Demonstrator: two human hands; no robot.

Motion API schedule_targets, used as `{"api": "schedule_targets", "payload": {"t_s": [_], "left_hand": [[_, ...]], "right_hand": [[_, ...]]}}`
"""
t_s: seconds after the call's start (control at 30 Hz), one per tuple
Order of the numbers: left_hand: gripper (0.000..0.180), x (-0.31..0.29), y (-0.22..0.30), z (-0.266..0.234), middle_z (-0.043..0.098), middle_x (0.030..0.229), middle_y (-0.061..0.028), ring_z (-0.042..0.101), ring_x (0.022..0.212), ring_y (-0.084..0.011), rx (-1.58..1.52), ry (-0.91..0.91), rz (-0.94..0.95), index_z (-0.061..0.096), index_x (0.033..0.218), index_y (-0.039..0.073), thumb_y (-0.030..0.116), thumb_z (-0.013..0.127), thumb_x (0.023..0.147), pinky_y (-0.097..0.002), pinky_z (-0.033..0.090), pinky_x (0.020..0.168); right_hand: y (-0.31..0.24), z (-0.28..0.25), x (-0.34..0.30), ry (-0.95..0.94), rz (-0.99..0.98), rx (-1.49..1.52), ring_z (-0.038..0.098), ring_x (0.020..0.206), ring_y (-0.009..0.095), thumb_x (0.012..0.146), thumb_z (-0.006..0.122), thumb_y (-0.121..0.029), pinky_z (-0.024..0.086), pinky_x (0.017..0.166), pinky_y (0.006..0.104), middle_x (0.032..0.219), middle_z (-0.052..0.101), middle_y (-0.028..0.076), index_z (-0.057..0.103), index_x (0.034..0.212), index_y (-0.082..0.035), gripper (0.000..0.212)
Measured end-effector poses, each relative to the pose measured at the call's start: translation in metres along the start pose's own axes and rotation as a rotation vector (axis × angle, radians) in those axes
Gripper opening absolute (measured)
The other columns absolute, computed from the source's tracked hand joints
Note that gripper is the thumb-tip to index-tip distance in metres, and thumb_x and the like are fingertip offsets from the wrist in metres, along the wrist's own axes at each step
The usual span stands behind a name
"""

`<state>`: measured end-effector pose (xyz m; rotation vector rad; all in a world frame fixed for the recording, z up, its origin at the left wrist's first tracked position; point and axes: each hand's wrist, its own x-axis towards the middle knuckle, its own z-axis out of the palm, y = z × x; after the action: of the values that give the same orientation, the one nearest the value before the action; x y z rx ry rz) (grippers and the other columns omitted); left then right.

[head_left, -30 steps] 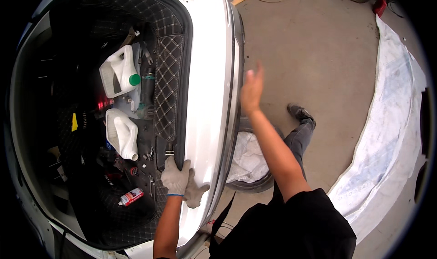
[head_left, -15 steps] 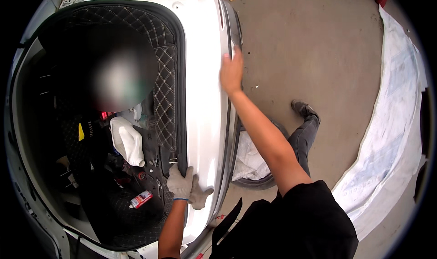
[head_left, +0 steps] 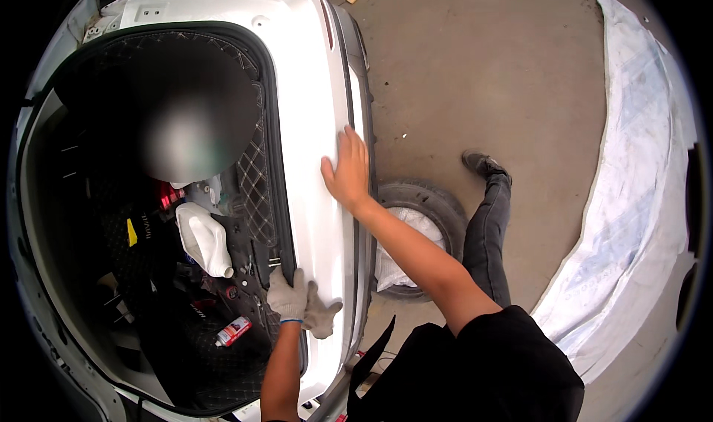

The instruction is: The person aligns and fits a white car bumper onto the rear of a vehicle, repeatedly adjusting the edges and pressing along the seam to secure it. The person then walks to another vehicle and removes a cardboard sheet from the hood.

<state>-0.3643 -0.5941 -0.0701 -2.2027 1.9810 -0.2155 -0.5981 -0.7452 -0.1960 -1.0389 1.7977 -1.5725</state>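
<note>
The person stood at the open back of a white car, the left hand (head_left: 288, 297) gloved, the right hand (head_left: 349, 171) bare at its one o'clock. The left lay at the edge of the boot opening, thumb apart from the fingers; I couldn't tell whether those fingers gripped the lip or merely rested. The right was spread, gripping nothing, on or just above the white sill (head_left: 316, 233).

A second grey glove (head_left: 321, 318) lay on that sill at the left hand's four o'clock, right up against it; whether the hand pinched it was hidden. It looked empty, light and soft, the sort to go limp when lifted, and best taken by its cuff. The sill looked stiff and smooth, probably slippery under a bare palm, so the inner lip seemed the surer hold.

From the left hand, a cut white jug (head_left: 208, 240) lay at ten o'clock and a red-and-white can (head_left: 234, 331) at eight. A tyre (head_left: 420, 192) sat at the right hand's four o'clock.
</note>
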Motion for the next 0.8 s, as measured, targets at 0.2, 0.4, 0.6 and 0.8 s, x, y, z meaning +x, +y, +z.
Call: {"api": "schedule_targets", "payload": {"t_s": [0.2,0.4,0.6,0.8], "left_hand": [[0.054,-0.002,0.0,-0.003,0.067,0.108,-0.0199,0.067,0.091,-0.0412,-0.022,-0.02,-0.021,0.061,0.118,0.001,0.041,0.069,0.083,-0.0479,0.054,0.077],[0.057,0.009,-0.004,-0.003,0.067,0.109,-0.0182,0.068,0.085,-0.039,-0.034,0.014,0.03,0.061,0.119,0.002,0.043,0.072,0.08,-0.0464,0.055,0.074],[0.064,0.001,-0.006,-0.005,0.065,0.114,-0.0171,0.069,0.087,-0.0365,-0.055,-0.071,-0.006,0.059,0.122,0.001,0.048,0.071,0.08,-0.0454,0.056,0.074],[0.07,-0.031,0.012,-0.052,0.059,0.125,-0.0204,0.067,0.096,-0.0378,-0.025,-0.049,0.134,0.051,0.132,0.003,0.042,0.074,0.079,-0.0449,0.055,0.08]], "right_hand": [[-0.025,-0.022,-0.078,-0.397,-0.449,-0.192,0.035,0.142,0.036,0.078,0.067,-0.014,0.024,0.116,0.0584,0.145,0.045,0.021,0.056,0.126,0.004,0.053],[-0.031,-0.011,-0.081,-0.576,-0.806,-0.276,0.037,0.142,0.035,0.082,0.056,-0.011,0.025,0.117,0.056,0.146,0.046,0.022,0.058,0.129,-0.002,0.049],[-0.043,-0.024,-0.066,-0.848,-1.008,-0.328,0.037,0.141,0.039,0.089,0.051,-0.016,0.025,0.117,0.0544,0.143,0.048,0.023,0.058,0.133,-0.003,0.046],[-0.052,-0.024,-0.068,-0.908,-1.075,-0.539,0.035,0.138,0.046,0.09,0.049,-0.016,0.026,0.118,0.0552,0.14,0.046,0.025,0.058,0.133,-0.005,0.045]]}}
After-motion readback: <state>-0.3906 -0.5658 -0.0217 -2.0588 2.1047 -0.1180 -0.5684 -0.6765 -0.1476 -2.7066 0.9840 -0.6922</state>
